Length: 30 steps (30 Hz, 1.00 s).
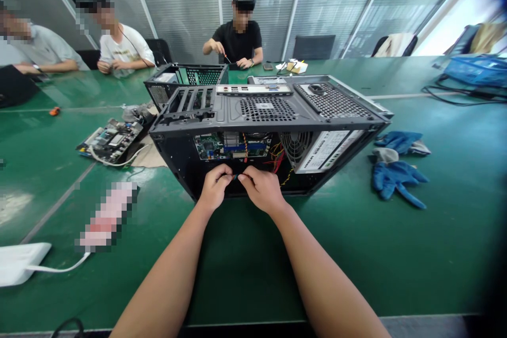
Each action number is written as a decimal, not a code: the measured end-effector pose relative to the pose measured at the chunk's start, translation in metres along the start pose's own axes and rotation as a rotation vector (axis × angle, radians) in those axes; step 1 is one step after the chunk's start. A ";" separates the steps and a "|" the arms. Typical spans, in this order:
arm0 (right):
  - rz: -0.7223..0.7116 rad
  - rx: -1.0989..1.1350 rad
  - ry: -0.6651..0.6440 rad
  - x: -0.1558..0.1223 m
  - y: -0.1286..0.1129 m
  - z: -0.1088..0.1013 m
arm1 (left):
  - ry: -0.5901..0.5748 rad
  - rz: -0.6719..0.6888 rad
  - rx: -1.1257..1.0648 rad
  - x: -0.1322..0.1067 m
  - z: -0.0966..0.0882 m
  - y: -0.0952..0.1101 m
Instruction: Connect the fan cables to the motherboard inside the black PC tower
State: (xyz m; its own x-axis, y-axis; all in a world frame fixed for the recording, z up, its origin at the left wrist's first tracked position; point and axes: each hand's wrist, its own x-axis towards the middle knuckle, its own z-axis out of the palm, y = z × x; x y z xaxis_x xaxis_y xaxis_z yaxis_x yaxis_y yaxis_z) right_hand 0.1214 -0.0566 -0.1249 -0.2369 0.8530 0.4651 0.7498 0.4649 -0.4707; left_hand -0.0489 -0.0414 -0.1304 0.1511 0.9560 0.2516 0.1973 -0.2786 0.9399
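Note:
Close together at the open side of a black computer case (174, 153), my left hand (215, 186) and my right hand (261, 187) both pinch a thin coloured cable (235, 176). Only a short bluish and reddish piece of it shows between my fingertips; its ends are hidden. Behind my hands a motherboard (208, 148) with a silver heatsink is mounted inside the case. An orange-and-black twisted cable (245, 145) hangs across the board. The power supply (327, 153), with its fan and white label, sits at the right, and red and yellow wires (278, 161) run beside it.
Blue gloves (396, 177) lie right of the case. A loose circuit board (113, 140) and a phone (109, 216) cabled to a white power bank (24, 263) lie left. Another case (190, 71) stands behind. Across the table (443, 253), a person (240, 37) holds a screwdriver; two others sit left.

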 end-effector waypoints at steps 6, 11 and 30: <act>0.052 0.131 -0.104 0.002 0.000 -0.010 | -0.003 0.093 0.051 -0.001 0.000 0.003; -0.008 0.154 -0.027 0.001 0.003 -0.003 | -0.004 0.052 0.003 0.000 0.000 -0.003; -0.155 0.079 0.253 -0.003 0.006 0.018 | 0.043 -0.151 -0.344 0.005 0.004 -0.004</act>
State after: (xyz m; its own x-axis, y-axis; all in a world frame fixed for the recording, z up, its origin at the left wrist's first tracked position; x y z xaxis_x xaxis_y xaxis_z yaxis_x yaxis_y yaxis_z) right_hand 0.1159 -0.0525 -0.1424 -0.1764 0.6888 0.7032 0.6641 0.6106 -0.4315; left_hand -0.0451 -0.0358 -0.1341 0.1031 0.9889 0.1071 -0.1235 -0.0941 0.9879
